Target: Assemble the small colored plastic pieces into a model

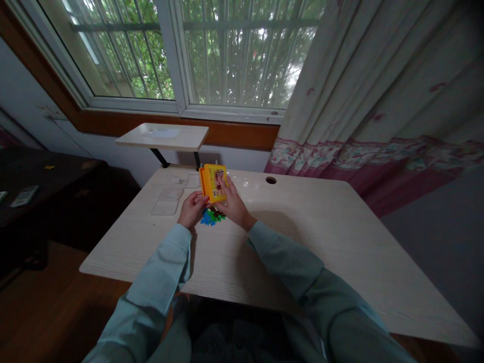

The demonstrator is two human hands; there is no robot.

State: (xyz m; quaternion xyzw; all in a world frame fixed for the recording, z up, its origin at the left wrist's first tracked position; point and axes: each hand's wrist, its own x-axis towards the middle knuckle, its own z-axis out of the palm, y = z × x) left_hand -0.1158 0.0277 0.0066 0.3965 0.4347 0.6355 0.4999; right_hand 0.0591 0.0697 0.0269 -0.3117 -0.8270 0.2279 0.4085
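Between my hands is a yellow-and-orange plastic box point(214, 184) with a printed label, tilted up above the table. My left hand point(192, 207) pinches its lower left edge with bent fingers. My right hand point(233, 202) grips its right side, fingers lying over the label. Just below the box, a small heap of blue, green and dark pieces point(212, 217) rests on the tabletop, partly hidden by the box and hands. What the box contains cannot be seen.
A clear plastic case point(166, 200) lies on the pale wooden table point(321, 222) to the left. Behind it rises a small shelf point(166, 138) on black legs. A round cable hole point(270, 180) sits near the back edge; a curtain point(359, 101) hangs at right.
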